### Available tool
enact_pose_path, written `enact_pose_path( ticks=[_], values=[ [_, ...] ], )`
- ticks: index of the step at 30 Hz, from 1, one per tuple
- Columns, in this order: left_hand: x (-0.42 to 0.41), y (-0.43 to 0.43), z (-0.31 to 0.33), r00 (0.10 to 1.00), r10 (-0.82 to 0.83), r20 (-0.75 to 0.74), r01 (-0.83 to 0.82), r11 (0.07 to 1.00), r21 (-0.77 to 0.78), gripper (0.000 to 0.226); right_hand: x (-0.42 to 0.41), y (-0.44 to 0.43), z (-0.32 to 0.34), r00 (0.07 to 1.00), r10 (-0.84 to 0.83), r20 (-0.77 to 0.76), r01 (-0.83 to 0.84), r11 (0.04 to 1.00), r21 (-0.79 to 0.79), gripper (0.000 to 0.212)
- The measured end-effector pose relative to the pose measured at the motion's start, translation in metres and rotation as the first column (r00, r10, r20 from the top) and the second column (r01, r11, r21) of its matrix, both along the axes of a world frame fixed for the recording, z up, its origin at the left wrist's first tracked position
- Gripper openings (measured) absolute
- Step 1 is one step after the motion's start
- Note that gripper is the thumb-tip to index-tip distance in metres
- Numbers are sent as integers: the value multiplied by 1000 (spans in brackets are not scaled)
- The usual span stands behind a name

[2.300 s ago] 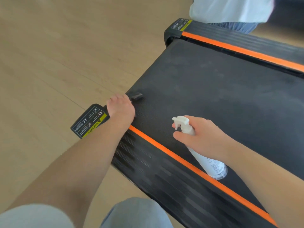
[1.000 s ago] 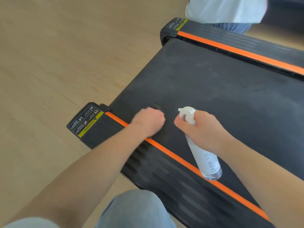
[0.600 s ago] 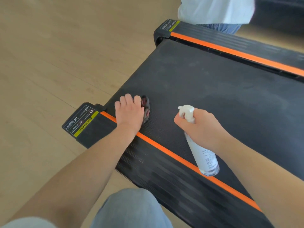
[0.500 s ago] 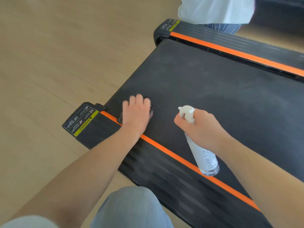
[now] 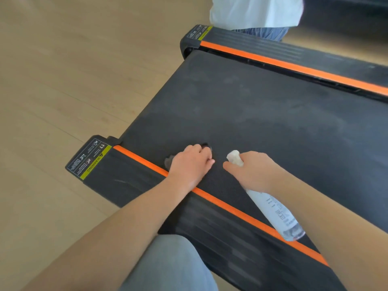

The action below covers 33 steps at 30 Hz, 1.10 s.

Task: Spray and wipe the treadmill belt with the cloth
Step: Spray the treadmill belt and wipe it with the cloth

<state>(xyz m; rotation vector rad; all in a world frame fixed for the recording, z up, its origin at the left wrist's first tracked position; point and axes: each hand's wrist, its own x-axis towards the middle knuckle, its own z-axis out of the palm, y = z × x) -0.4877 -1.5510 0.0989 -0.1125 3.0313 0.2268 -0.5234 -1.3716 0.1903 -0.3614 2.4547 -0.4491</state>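
Observation:
The black treadmill belt (image 5: 262, 106) runs diagonally across the view, dusty in patches. My left hand (image 5: 190, 164) presses a dark cloth (image 5: 169, 161) onto the belt near the close orange stripe; only the cloth's edges peek out from under the hand. Right beside it, my right hand (image 5: 254, 171) grips a white spray bottle (image 5: 275, 215) by the neck. The nozzle points toward my left hand and the clear base hangs over the near side rail.
Black side rails with orange stripes (image 5: 226, 204) flank the belt, each ending in a warning label (image 5: 89, 159). Light wooden floor (image 5: 63, 80) lies to the left. Another person's legs and white top (image 5: 256, 15) stand beyond the far rail. My knee (image 5: 172, 267) is at the bottom.
My left hand has slid the cloth back and forth near the belt's end and now sits further right, close to the bottle. My right hand has kept hold of the bottle almost in place.

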Motion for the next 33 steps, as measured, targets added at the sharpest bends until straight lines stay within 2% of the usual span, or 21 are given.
enact_pose_path(
  ticks=[2,4,8,10,13,14,16,18,20,22,24,25,28,33],
  values=[
    [-9,-26,-3,976,213,-32,-214,977,-16,31,2,14,-5,999,-47,24,47,999,5,58],
    [-15,-48,-4,934,354,-47,-356,934,-26,32,3,19,-7,996,-87,12,88,995,-42,60],
    [-17,-37,-2,911,413,-3,-412,909,68,30,3,14,4,989,-147,-6,143,970,-199,55],
    [-13,-11,0,956,293,11,-292,952,94,27,1,12,10,987,-158,-20,149,962,-229,50],
    [-6,38,8,997,-64,36,56,981,186,23,0,16,18,982,-183,-54,164,954,-252,45],
    [-2,55,11,974,-225,41,211,953,217,24,0,19,20,978,-197,-61,176,950,-257,44],
    [7,81,12,865,-501,34,480,844,241,31,2,24,23,975,-210,-68,187,950,-249,46],
    [7,87,5,811,-585,3,575,798,179,36,3,31,25,974,-217,-69,195,952,-235,45],
    [0,71,-5,887,-458,-62,462,884,71,33,4,36,27,973,-223,-64,204,953,-226,43],
    [-6,46,-5,982,-160,-103,162,987,15,30,4,43,29,973,-224,-59,206,953,-224,43],
    [-9,20,-4,987,122,-100,-125,992,-27,30,3,49,31,973,-225,-56,208,954,-217,44],
    [-9,12,-4,976,194,-95,-200,978,-57,31,1,50,31,974,-219,-56,203,955,-214,45],
    [-9,16,-1,979,197,-52,-201,976,-81,28,-1,50,33,977,-205,-57,188,957,-223,44],
    [-8,81,2,996,-25,82,28,999,-29,30,7,58,35,978,-208,-10,200,951,-234,43]
  ],
)
